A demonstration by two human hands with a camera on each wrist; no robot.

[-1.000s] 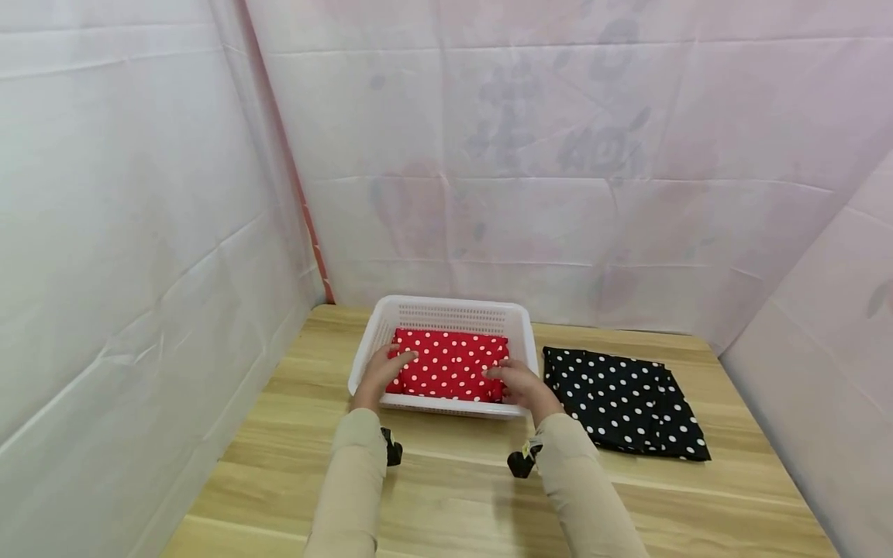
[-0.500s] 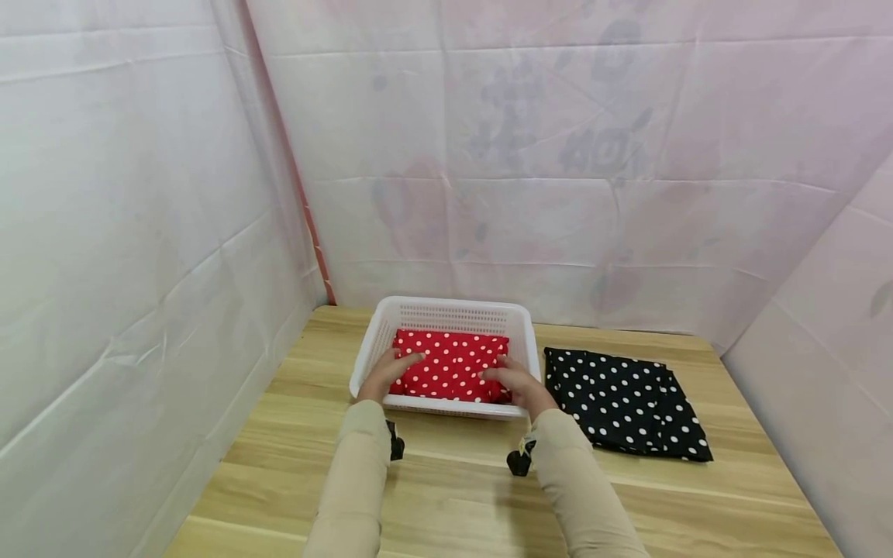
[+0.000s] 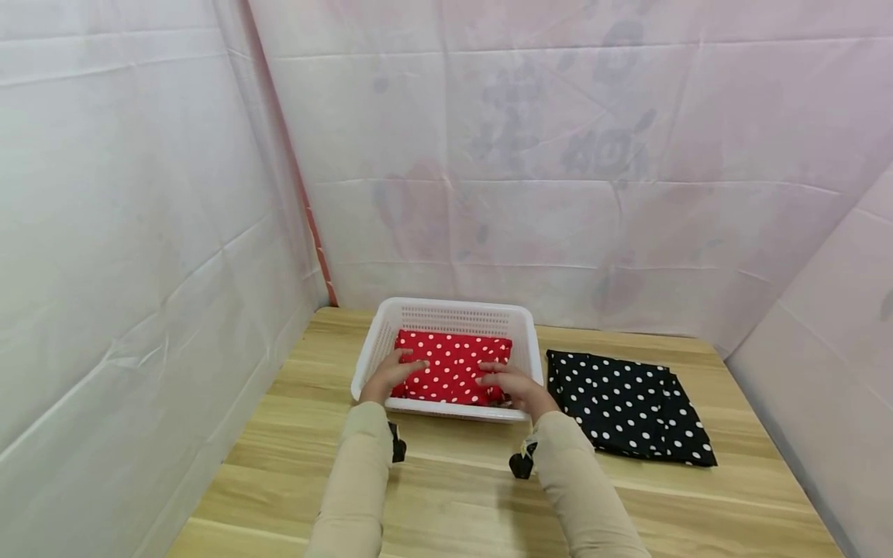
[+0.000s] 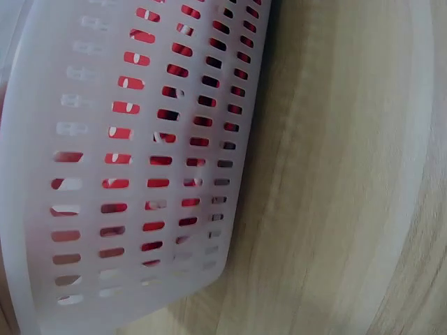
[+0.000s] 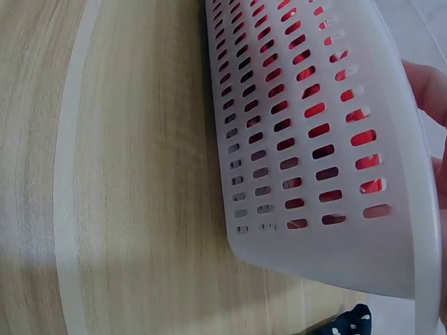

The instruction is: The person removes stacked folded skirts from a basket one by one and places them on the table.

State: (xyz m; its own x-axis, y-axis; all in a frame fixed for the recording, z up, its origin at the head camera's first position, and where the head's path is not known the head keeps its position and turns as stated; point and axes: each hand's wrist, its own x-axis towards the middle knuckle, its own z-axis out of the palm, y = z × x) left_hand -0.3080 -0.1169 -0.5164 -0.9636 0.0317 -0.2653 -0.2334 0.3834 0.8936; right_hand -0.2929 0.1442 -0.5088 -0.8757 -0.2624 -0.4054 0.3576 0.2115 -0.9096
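Note:
A folded red cloth with white dots lies in a white plastic basket on the table. My left hand reaches over the near left part of the rim, fingers spread along the cloth's left side. Opposite it, my right hand comes over the near right part, with its fingers extended across the cloth's right end. In the left wrist view, the slotted basket wall shows red through its holes and the hand is mostly hidden. The right wrist view catches some fingers beyond the rim.
A folded black cloth with white dots lies on the wooden table to the right of the basket. White sheeting stands behind the table and along both sides.
Both hands have shifted slightly inward over the red cloth, their fingers still spread. Basket and black cloth stay where they were on the table.

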